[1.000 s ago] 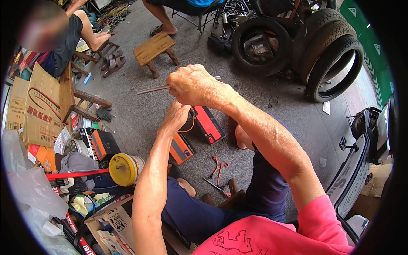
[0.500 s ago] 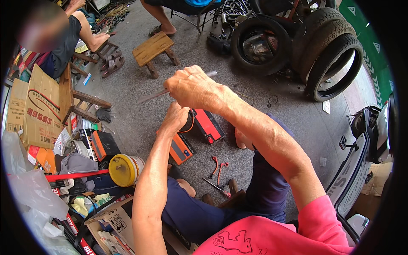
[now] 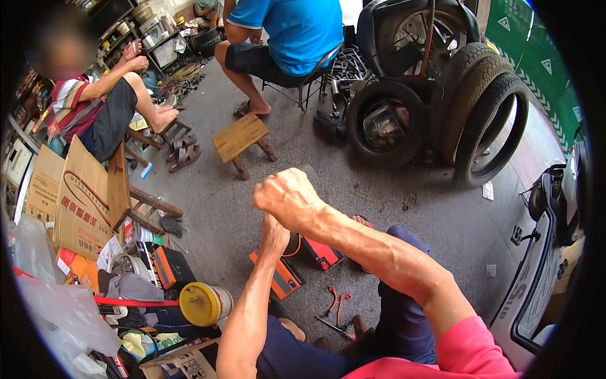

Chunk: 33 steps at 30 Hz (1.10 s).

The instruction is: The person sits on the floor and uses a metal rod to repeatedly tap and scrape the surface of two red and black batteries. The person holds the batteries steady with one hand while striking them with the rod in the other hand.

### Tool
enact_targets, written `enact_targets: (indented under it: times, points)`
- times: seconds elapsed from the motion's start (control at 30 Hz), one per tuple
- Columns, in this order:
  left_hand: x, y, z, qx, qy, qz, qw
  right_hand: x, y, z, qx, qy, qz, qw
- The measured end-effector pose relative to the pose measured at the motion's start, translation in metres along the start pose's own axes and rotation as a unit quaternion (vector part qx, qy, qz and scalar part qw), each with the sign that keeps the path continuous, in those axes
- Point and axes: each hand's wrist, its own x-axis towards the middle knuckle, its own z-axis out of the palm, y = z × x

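My right hand [image 3: 287, 197] is closed in a fist above my left, in front of me. A faint, blurred bar [image 3: 310, 174] shows just past its knuckles; its kind cannot be made out. Directly below, my left hand [image 3: 275, 235] is closed too, and what it grips is hidden. Beside it, a dark round part with an orange wire [image 3: 298, 246] shows in part. Under my hands, on the floor, lie an orange-and-black battery-like block [image 3: 286, 281] and a red-topped black one [image 3: 324, 254]. Nearer to me are two short red leads [image 3: 338, 300] and a thin dark tool [image 3: 331, 327].
A wooden stool [image 3: 241, 138] stands ahead, with tyres [image 3: 499, 126] to the right. A yellow-lidded bucket [image 3: 201, 304], cardboard [image 3: 82, 202] and clutter line the left. Two people sit beyond, one in a blue shirt [image 3: 293, 31]. A scooter [image 3: 536, 271] stands right.
The view has tilted up, so the floor things sit lower and more of the seated people shows. The bar in my right hand, clearer before, has turned and is now mostly blurred.
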Motion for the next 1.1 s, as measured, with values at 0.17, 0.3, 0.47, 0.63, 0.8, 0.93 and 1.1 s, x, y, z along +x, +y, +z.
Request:
enact_targets:
  times: [0.17, 0.3, 0.47, 0.63, 0.8, 0.93, 1.1]
  points:
    - [-0.008, 0.009, 0.001, -0.059, 0.005, -0.030, 0.998, -0.002, -0.003, 0.006, -0.009, 0.085, 0.089, 0.992]
    - [-0.009, 0.024, -0.003, -0.104, -0.025, -0.111, 0.988, -0.002, 0.000, -0.009, 0.024, 0.069, 0.116, 0.991]
    - [-0.007, 0.024, -0.012, -0.073, -0.068, -0.102, 0.990, -0.004, 0.006, -0.001, 0.006, 0.047, 0.044, 0.998]
    - [-0.006, 0.015, -0.012, -0.125, -0.087, -0.071, 0.986, -0.008, 0.001, 0.003, 0.008, 0.002, 0.003, 1.000]
    - [-0.018, 0.023, -0.016, -0.197, -0.093, -0.093, 0.972, -0.008, -0.014, -0.013, -0.004, -0.026, -0.033, 0.999]
    - [-0.013, 0.023, -0.013, -0.147, -0.053, -0.017, 0.988, -0.006, -0.011, -0.016, 0.010, -0.098, -0.047, 0.994]
    - [-0.010, 0.042, -0.013, -0.169, -0.051, -0.066, 0.982, -0.014, -0.001, -0.012, -0.040, -0.068, -0.114, 0.990]
